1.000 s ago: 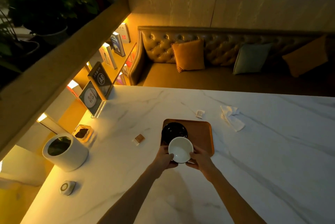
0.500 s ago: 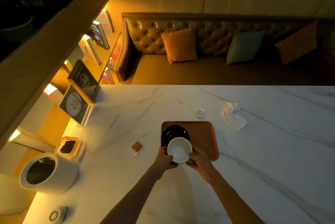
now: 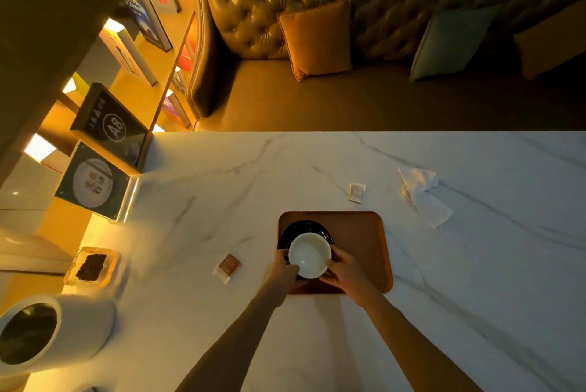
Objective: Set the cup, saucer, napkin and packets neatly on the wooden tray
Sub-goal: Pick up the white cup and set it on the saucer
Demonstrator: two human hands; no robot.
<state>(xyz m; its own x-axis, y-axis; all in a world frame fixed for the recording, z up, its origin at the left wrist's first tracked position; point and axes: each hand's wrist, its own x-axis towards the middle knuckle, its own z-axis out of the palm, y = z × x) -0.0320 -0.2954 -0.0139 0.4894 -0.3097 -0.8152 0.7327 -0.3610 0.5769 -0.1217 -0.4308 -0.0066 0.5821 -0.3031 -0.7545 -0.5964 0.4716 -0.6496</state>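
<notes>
Both hands hold the cup (image 3: 309, 254): left hand (image 3: 285, 268) curls round its left side, right hand (image 3: 345, 271) round its right side, fingers at the rim. Cup is white, upright, mouth up, nothing seen inside. It sits over the near part of the saucer (image 3: 305, 227), which is black and lies in the left half of the tray (image 3: 360, 241); cannot tell whether the cup rests on the saucer or is held just above it. The saucer's left rim reaches the tray's left edge. Right half of the tray is bare wood; its near-left corner is hidden under the hands. Off the tray: white packet (image 3: 356, 192) just beyond the far edge, flat on the surface (image 3: 475, 296); brown packet (image 3: 229, 265) to the left of the tray, near the left hand but apart from it; napkin (image 3: 423, 195), crumpled, to the far right, well apart from the tray. Open marble lies right of and nearer than the tray, and between tray and far edge. Far-left corner carries a sign stand (image 3: 95, 184); near left, a small dish (image 3: 92, 266) and a white pot (image 3: 63, 328). A sofa (image 3: 348, 99) lies past the far edge.
</notes>
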